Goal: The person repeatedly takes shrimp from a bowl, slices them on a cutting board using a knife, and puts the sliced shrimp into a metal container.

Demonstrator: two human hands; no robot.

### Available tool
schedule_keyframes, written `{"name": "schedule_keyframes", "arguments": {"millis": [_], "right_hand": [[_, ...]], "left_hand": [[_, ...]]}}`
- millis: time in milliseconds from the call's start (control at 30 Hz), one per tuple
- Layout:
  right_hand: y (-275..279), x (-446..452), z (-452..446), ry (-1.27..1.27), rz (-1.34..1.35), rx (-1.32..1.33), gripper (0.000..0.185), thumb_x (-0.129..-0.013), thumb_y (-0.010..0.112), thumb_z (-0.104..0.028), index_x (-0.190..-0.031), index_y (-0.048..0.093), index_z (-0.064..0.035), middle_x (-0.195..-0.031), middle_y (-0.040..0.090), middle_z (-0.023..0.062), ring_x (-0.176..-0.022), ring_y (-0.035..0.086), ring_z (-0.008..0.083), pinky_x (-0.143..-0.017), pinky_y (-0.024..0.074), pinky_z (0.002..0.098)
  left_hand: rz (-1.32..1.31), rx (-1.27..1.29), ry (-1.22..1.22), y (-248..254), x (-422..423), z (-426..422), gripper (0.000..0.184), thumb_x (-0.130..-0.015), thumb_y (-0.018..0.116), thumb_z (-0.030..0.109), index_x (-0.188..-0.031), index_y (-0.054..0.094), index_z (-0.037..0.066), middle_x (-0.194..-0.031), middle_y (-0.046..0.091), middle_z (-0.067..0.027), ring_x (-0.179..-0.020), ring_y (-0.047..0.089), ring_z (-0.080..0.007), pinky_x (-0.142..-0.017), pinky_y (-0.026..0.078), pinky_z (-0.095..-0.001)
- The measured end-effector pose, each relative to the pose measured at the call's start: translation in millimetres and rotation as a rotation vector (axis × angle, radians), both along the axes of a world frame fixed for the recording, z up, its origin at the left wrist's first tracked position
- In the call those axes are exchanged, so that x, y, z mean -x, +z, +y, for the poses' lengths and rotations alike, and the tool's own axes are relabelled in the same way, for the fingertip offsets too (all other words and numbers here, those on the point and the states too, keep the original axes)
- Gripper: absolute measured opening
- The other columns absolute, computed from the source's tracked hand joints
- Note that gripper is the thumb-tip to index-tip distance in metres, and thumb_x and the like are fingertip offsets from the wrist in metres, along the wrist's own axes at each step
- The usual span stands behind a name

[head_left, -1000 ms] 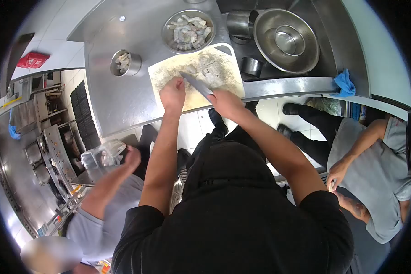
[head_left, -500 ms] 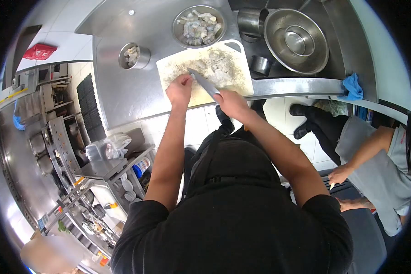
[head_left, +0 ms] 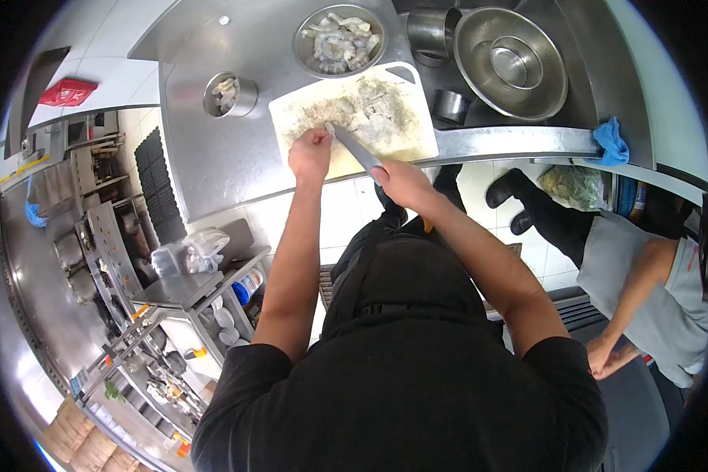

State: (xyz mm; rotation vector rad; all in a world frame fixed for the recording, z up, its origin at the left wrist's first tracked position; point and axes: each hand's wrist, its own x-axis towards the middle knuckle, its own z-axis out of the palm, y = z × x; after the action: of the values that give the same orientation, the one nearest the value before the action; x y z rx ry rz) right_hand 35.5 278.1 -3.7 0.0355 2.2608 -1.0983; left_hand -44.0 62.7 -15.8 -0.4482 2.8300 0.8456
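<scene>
My right hand (head_left: 402,182) grips a kitchen knife (head_left: 356,149), its blade pointing up and left over the white cutting board (head_left: 417,141). Close to the knife tip, my left hand (head_left: 310,156) pinches a small pale shrimp (head_left: 330,127), partly hidden by the fingers. Wet greyish scraps (head_left: 381,110) are spread over the board. Behind the board, a steel bowl (head_left: 298,57) holds several raw grey shrimp (head_left: 340,43). To the left stands a steel container (head_left: 248,98) with pale shrimp pieces (head_left: 226,93) in it.
At the right, a sunken steel area holds a large bowl (head_left: 473,75) with a smaller bowl (head_left: 519,64) inside, plus steel pots (head_left: 450,106). A blue cloth (head_left: 610,142) hangs on the counter edge. A co-worker in a grey apron (head_left: 625,263) is at the right. Shelving (head_left: 189,291) stands at the left.
The knife tip has shifted slightly down and stays beside my left fingers. My hands have barely moved. The co-worker's hands have come closer together and lower.
</scene>
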Motion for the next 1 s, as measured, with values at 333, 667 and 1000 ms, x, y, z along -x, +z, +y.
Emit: {"name": "schedule_keyframes", "arguments": {"millis": [333, 667, 1000], "right_hand": [[2, -43, 9, 0.099, 0.057, -0.109, 0.040, -0.106, 0.054, -0.042, -0.101, 0.067, -0.0040, -0.093, 0.073, 0.0219, -0.089, 0.070, 0.0448, -0.080, 0.0536, 0.0564], [30, -56, 49, 0.036, 0.053, -0.202, 0.040, -0.106, 0.052, -0.042, -0.103, 0.066, -0.0043, -0.092, 0.073, 0.0242, -0.089, 0.070, 0.0461, -0.080, 0.0543, 0.0573], [30, -45, 65, -0.078, 0.191, -0.292, 0.036, -0.107, 0.051, -0.037, -0.105, 0.063, -0.0032, -0.087, 0.072, 0.0234, -0.084, 0.070, 0.0456, -0.076, 0.0536, 0.0586]], "left_hand": [[-0.034, 0.050, 0.008, 9, 2, 4, 0.013, -0.088, 0.075, 0.024, -0.095, 0.079, 0.014, -0.089, 0.079, -0.0070, -0.086, 0.076, -0.0260, -0.081, 0.057, -0.0380], [0.328, 0.119, -0.490, 15, 20, -19, 0.025, -0.085, 0.068, 0.007, -0.109, 0.074, 0.015, -0.116, 0.069, -0.0107, -0.106, 0.068, -0.0353, -0.093, 0.053, -0.0470], [0.154, 0.114, -0.647, 20, 22, -28, 0.017, -0.089, 0.066, 0.011, -0.106, 0.068, 0.009, -0.108, 0.068, -0.0122, -0.102, 0.067, -0.0356, -0.091, 0.055, -0.0481]]}}
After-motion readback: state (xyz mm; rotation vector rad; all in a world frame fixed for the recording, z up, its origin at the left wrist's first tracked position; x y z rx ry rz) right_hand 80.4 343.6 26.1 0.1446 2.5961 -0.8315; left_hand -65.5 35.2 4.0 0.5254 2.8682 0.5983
